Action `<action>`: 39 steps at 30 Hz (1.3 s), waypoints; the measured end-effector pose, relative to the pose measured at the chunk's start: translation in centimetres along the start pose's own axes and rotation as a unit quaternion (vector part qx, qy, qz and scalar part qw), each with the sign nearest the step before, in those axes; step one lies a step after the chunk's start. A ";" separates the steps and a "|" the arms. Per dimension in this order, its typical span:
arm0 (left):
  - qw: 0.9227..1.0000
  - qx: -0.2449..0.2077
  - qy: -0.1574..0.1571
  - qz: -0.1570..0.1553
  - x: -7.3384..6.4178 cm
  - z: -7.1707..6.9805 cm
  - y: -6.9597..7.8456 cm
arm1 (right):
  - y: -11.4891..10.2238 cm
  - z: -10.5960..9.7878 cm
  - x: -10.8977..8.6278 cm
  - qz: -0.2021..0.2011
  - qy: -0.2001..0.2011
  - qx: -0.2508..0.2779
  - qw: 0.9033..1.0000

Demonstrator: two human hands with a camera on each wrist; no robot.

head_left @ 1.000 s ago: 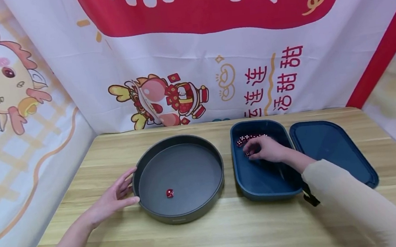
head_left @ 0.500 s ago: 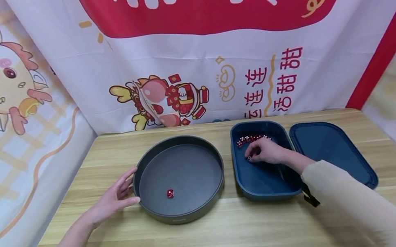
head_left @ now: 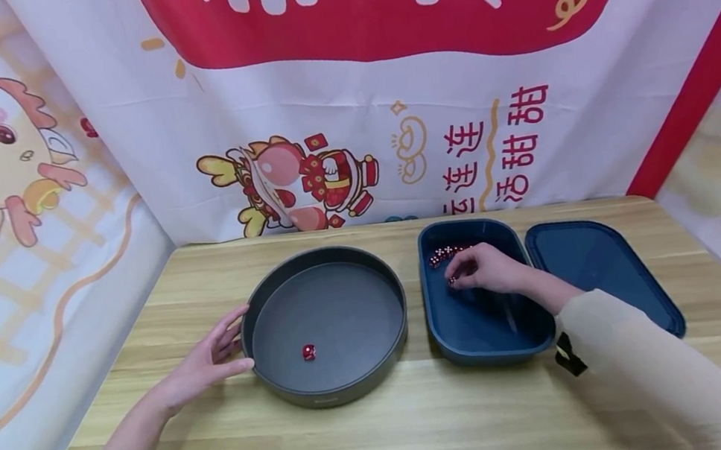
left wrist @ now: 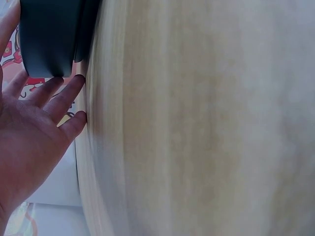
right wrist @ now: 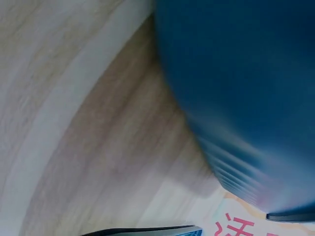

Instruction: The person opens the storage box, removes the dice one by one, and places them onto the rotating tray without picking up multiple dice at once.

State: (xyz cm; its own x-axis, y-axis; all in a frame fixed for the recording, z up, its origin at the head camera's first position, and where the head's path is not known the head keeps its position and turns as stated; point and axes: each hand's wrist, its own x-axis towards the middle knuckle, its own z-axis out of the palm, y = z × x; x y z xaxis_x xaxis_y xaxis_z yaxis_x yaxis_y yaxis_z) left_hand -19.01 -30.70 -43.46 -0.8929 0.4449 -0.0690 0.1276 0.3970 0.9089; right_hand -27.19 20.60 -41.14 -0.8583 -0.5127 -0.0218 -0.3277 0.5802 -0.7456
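In the head view a round dark grey pan stands on the table with one red die lying in it. My left hand rests against the pan's left wall, fingers spread and fairly straight. The left wrist view shows those fingertips at the dark pan wall. My right hand is inside a blue rectangular container, its curled fingers pinching a red die at the tips. Behind the fingers, several red dice are grouped at the container's far end, partly hidden by the hand.
A blue lid lies on the table right of the container, partly under the right forearm. The wooden table reaches a printed cloth at the back. The right wrist view shows only the container's outer wall, the table and the lid's edge.
The right hand dipped slightly toward the container floor with the die at its fingertips, then rose a little. The left hand, the pan and its die have stayed put.
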 end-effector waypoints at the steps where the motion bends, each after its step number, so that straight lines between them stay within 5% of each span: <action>1: 1.000 0.001 0.001 -0.001 0.0 0.0 0.0 | -0.1 -0.1 0.0 -0.005 0.001 0.002 1.000; 16: 1.000 0.004 0.001 0.009 -0.1 0.1 0.6 | -5.6 -0.3 -1.2 -0.075 0.023 0.050 0.996; 39: 1.000 0.010 0.006 0.001 -0.2 0.2 0.4 | -11.3 8.1 0.2 -0.075 0.004 0.084 0.994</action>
State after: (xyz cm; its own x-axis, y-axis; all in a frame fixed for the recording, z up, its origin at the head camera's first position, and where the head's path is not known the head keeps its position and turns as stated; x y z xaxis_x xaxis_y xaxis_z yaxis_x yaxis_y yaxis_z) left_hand -18.71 -30.45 -43.14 -0.8982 0.4351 -0.0623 0.1371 0.4120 0.9008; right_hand -20.46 8.84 -38.07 -0.8079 -0.5801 0.1035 -0.3831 0.3835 -0.8403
